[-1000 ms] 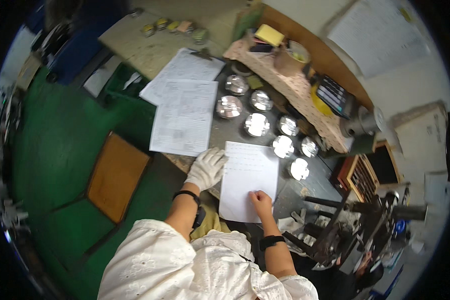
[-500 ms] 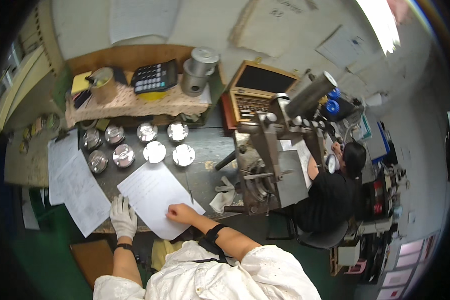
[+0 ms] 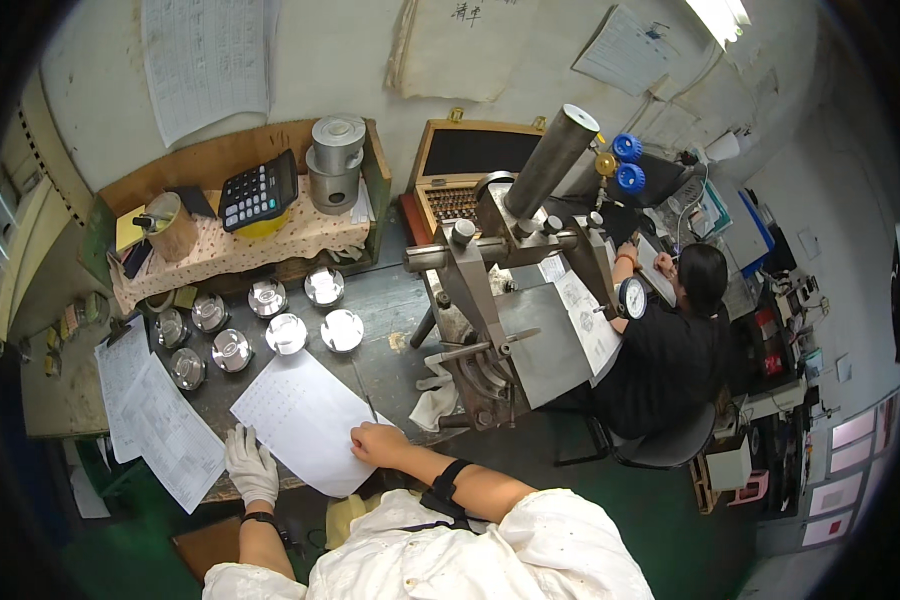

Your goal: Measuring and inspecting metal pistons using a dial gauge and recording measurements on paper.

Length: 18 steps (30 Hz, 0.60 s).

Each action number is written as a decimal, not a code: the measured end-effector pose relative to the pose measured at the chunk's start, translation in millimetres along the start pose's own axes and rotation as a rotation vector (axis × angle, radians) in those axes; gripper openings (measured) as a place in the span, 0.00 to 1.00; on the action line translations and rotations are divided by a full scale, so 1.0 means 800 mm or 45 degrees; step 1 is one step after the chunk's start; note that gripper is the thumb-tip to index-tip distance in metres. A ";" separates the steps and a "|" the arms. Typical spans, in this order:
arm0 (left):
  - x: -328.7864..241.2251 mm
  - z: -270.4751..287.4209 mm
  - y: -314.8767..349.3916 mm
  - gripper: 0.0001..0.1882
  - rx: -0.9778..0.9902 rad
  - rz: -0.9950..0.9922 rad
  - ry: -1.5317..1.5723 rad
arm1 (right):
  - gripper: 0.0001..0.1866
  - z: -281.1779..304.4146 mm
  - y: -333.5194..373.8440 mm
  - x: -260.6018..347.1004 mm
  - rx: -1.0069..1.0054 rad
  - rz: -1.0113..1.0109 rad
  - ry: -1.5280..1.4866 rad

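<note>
A white knit glove covers my left hand (image 3: pixel 251 468). Its fingers lie stretched flat at the bench's front edge, on the lower left side of a white written sheet (image 3: pixel 295 415). My bare right hand (image 3: pixel 378 445) rests on the right part of that sheet, fingers curled. A thin dark pen (image 3: pixel 371 408) sticks up out of this hand; the fingertips are partly hidden. Beyond the sheet, several shiny metal pistons (image 3: pixel 286 333) stand in two rows. More printed sheets (image 3: pixel 173 437) lie to the left of the gloved hand.
A wooden shelf (image 3: pixel 378 175) at the back bears a calculator (image 3: pixel 258 193), a pen cup (image 3: pixel 172 228) and a metal cylinder (image 3: pixel 336 160). To the right stand a heavy measuring fixture (image 3: pixel 480 300), an open gauge box (image 3: pixel 475 160) and a crumpled glove (image 3: pixel 435 398). A seated person (image 3: pixel 665 360) works beyond.
The whole view has shifted, bench items sitting lower and further left. My gloved hand stays by the sheet's edge; my right hand stays curled on the paper.
</note>
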<state>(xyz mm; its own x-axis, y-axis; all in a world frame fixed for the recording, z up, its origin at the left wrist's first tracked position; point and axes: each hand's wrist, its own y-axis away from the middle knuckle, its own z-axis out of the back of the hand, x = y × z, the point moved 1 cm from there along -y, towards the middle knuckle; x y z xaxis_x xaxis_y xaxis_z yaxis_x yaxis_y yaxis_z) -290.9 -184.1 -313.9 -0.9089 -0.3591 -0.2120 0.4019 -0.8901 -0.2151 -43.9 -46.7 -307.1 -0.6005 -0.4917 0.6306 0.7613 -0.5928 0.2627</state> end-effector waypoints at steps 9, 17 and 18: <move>-0.003 0.022 -0.006 0.23 0.014 0.069 0.060 | 0.15 0.004 -0.006 -0.016 0.351 -0.176 -0.051; 0.002 0.014 -0.001 0.22 0.020 0.114 0.049 | 0.21 0.005 -0.003 -0.029 0.319 -0.107 0.037; 0.003 0.014 0.001 0.22 -0.006 0.101 0.045 | 0.21 0.006 -0.003 -0.031 0.311 -0.091 0.022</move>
<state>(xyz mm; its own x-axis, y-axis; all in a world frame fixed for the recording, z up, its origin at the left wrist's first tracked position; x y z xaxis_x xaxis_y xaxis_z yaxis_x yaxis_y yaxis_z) -293.9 -188.5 -303.7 -0.8697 -0.4184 -0.2617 0.4732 -0.8577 -0.2011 -29.6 -30.3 -320.2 -0.6572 -0.4663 0.5922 0.7522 -0.4554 0.4762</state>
